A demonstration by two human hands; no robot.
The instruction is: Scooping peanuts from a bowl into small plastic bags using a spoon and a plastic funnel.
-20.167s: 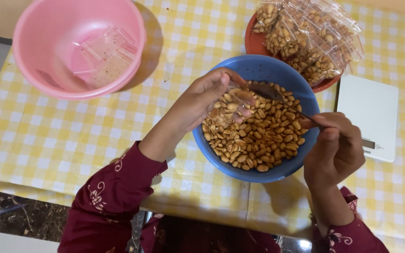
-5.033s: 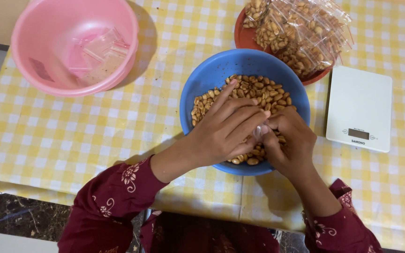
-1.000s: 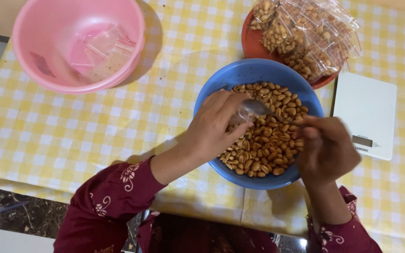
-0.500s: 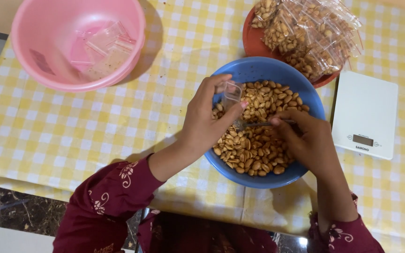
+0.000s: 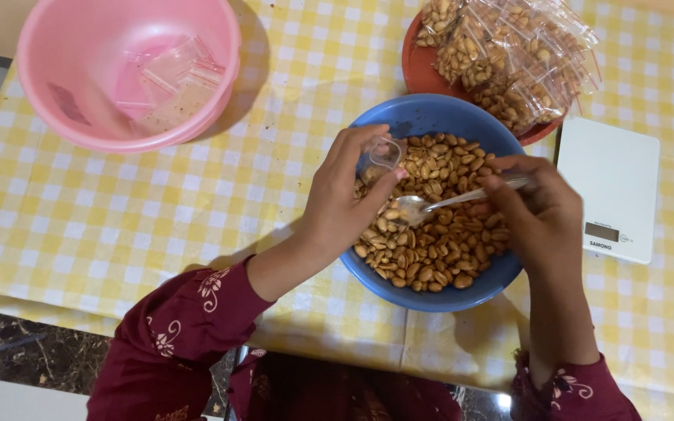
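A blue bowl (image 5: 419, 117) full of peanuts (image 5: 438, 242) stands on the yellow checked tablecloth. Over its left rim my left hand (image 5: 343, 199) pinches a small clear plastic bag (image 5: 384, 153), held with its mouth open. My right hand (image 5: 544, 214) grips a metal spoon (image 5: 438, 203) by the handle. The spoon's bowl lies on the peanuts just below the bag. Both sleeves are dark red with a white flower pattern.
A pink bowl (image 5: 56, 117) with empty clear bags sits at the far left. A red plate (image 5: 423, 70) heaped with filled peanut bags (image 5: 509, 54) stands behind the blue bowl. A white kitchen scale (image 5: 614, 183) lies to the right. The table's near edge runs along the bottom.
My left hand has lifted the bag to the bowl's left rim. My right hand has moved the spoon into the peanuts under the bag.
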